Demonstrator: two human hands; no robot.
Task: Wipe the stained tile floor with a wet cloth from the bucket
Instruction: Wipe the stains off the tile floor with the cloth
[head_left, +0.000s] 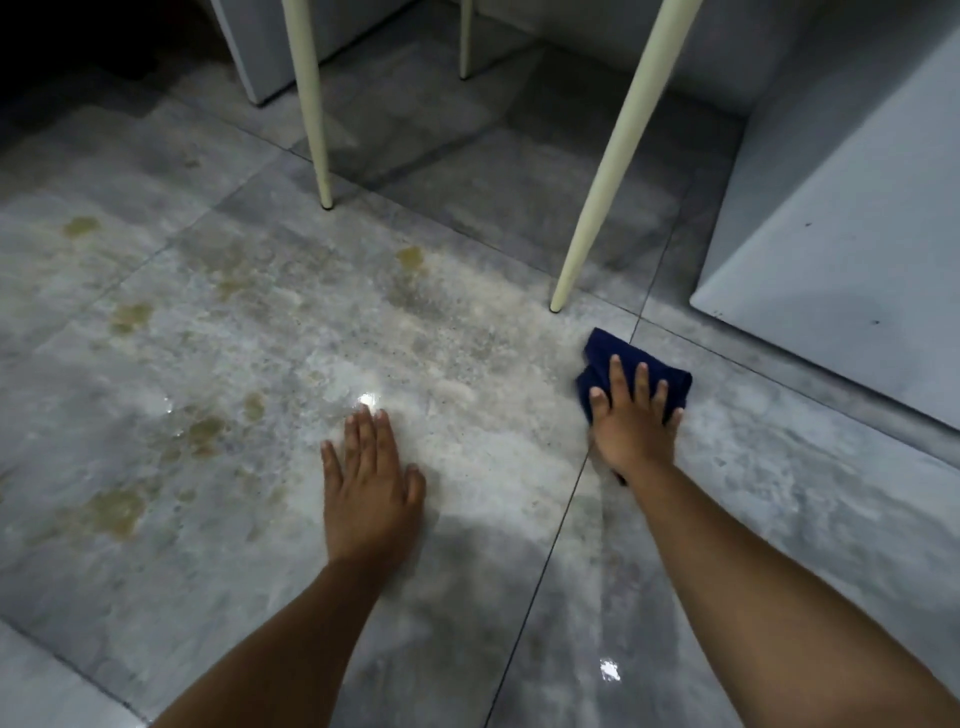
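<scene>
here, r hand fingers flat on blue cloth, chair leg just beyond, l hand splayed empty

Floor: grey stone-look tile, glossy, wet sheen, glare spots | stains: dull yellow-brown film, grainy | cloth: dark blue soft fabric, matt, under my right hand | legs: cream, smooth, satin | cabinet: pale grey, matt.

Navy cloth, mottled grey floor
</scene>
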